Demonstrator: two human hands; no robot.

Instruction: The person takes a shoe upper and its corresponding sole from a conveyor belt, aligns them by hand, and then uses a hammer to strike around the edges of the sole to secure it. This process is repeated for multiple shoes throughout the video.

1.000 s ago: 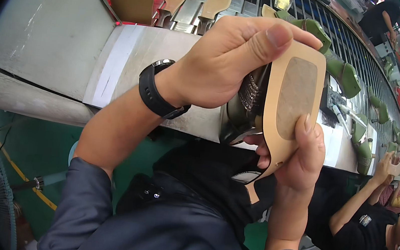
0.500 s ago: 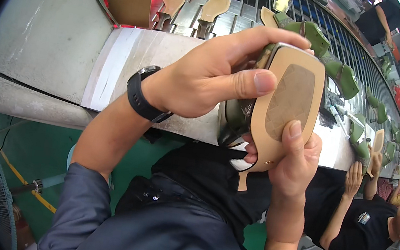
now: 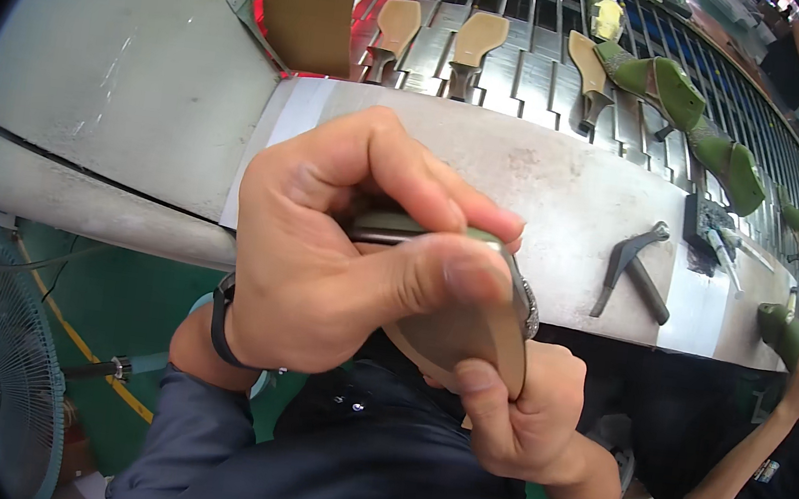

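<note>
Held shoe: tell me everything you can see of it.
The shoe, mid-picture, is tilted, its underside partly showing: a tan sole with a darker greyish-brown centre. A sparkling, beaded-looking strip shows along its right side. The left hand grips its upper end, thumb across the sole; the right hand holds the lower edge. Much is hidden.

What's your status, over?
Left hand, right hand both gripping shoe. Sole partly hidden by left thumb. Dark tool on workbench, apart from hands.

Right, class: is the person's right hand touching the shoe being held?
Touching. The head view shows the right hand gripping the shoe, with its thumb pressed against the edge of the sole.
</note>
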